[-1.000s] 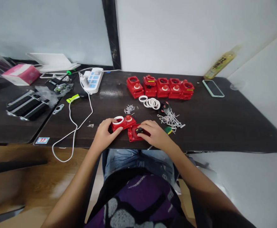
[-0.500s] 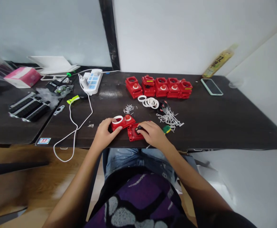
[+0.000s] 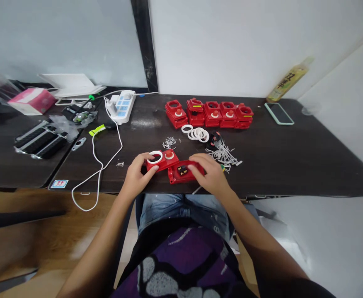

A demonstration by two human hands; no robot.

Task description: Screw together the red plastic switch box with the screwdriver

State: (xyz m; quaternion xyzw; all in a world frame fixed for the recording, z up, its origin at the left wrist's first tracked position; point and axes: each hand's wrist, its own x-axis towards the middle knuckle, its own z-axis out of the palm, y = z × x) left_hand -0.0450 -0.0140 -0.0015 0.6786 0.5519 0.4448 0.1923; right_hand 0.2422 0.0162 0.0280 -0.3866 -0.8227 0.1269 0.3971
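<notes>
My left hand [image 3: 137, 174] is closed on a red cover [image 3: 162, 162], thumb at its near edge and fingers at the far left. A white ring [image 3: 155, 157] sits round the cover's large hole, and a red knob [image 3: 169, 154] stands beside it. Next to the cover lies an open red box base [image 3: 177, 178], one corner close under it. Inside the base rests a small black block [image 3: 182, 170] with yellowish spots. My right hand [image 3: 210, 174] is over the base's right end, thumb and fingers apart with nothing between them.
Several red boxes [image 3: 212, 115] stand in a row at the back. Before them lie white rings [image 3: 199, 134], screws [image 3: 169, 142] and a heap of metal pieces [image 3: 226, 155]. A white cable [image 3: 100, 167] loops off the left front edge. A phone [image 3: 279, 114] lies right.
My right hand has let go of the black block, which now sits uncovered in the base. The hand has drawn a little to the right. My left hand keeps its hold on the cover.
</notes>
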